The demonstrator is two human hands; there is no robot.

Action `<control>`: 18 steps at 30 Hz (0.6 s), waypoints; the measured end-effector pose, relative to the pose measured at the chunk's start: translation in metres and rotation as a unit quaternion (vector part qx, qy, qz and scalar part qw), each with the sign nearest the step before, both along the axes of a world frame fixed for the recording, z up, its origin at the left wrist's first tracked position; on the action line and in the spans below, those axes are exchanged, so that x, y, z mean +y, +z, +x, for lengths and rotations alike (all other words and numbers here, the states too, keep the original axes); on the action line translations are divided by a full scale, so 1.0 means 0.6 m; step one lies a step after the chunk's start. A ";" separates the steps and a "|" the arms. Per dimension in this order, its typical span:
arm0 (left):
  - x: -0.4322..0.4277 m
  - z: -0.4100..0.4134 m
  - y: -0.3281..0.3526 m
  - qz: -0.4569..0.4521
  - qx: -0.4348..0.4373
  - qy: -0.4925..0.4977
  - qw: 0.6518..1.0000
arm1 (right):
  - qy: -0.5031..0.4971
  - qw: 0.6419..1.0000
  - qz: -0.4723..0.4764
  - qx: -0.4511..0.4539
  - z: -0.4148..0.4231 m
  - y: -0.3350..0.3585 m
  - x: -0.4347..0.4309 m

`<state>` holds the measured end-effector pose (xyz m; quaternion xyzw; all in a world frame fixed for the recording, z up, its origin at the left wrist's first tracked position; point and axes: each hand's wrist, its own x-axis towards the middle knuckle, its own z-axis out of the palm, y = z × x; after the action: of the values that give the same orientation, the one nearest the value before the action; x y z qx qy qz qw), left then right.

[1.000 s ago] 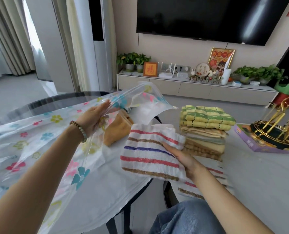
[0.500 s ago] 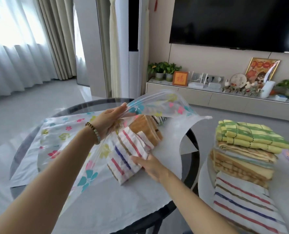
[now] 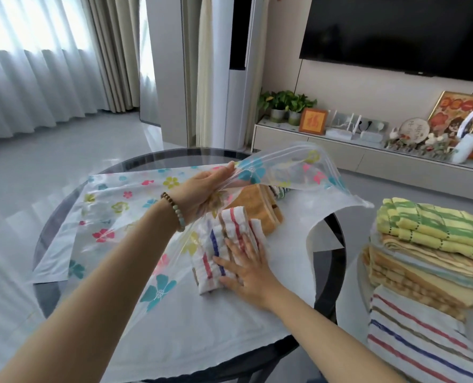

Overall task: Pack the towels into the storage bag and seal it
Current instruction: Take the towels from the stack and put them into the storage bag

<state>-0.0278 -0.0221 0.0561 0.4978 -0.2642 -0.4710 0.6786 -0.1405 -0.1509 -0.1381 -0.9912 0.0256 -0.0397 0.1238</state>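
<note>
A clear storage bag (image 3: 113, 214) printed with coloured flowers lies across the round glass table (image 3: 332, 261). My left hand (image 3: 202, 193) grips the bag's upper flap and holds its mouth lifted. My right hand (image 3: 246, 268) lies flat, fingers spread, on a folded white towel with red, blue and brown stripes (image 3: 224, 244) just inside the mouth. An orange towel (image 3: 260, 205) lies deeper in the bag behind it. To the right stands a stack of folded towels (image 3: 423, 258), a yellow-green one on top, with another striped towel (image 3: 415, 344) in front of it.
A TV cabinet (image 3: 368, 158) with potted plants, frames and ornaments runs along the far wall under a dark television. Curtains hang at the left over grey floor. The stack of towels rests on a second pale surface to the right of the glass table.
My right hand carried the striped towel from beside the stack leftwards into the bag's mouth and now presses flat on it. My left hand kept the flap lifted. The view swung left.
</note>
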 end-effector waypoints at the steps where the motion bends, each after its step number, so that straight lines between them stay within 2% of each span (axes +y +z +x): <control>1: 0.000 0.000 0.001 -0.005 0.007 -0.013 1.000 | -0.016 1.000 -0.006 0.013 0.017 0.002 -0.004; 8: -0.003 0.007 0.005 -0.023 -0.015 -0.021 0.999 | -0.117 0.989 -0.001 0.094 0.126 0.028 -0.038; 13: -0.010 0.014 -0.015 -0.037 -0.004 0.031 0.999 | -0.089 0.988 0.031 0.119 0.105 0.051 -0.052; 16: -0.019 0.005 -0.032 -0.036 -0.005 0.048 0.998 | -0.053 0.990 0.090 0.096 0.042 0.065 -0.053; 18: -0.030 -0.001 -0.045 -0.012 -0.025 0.063 0.998 | -0.047 0.978 0.190 0.075 -0.021 0.078 -0.055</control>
<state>-0.0287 -0.0400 0.0290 0.5169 -0.2552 -0.4111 0.7062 -0.1528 -0.1840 -0.0911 -0.9473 0.0884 0.0350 0.3059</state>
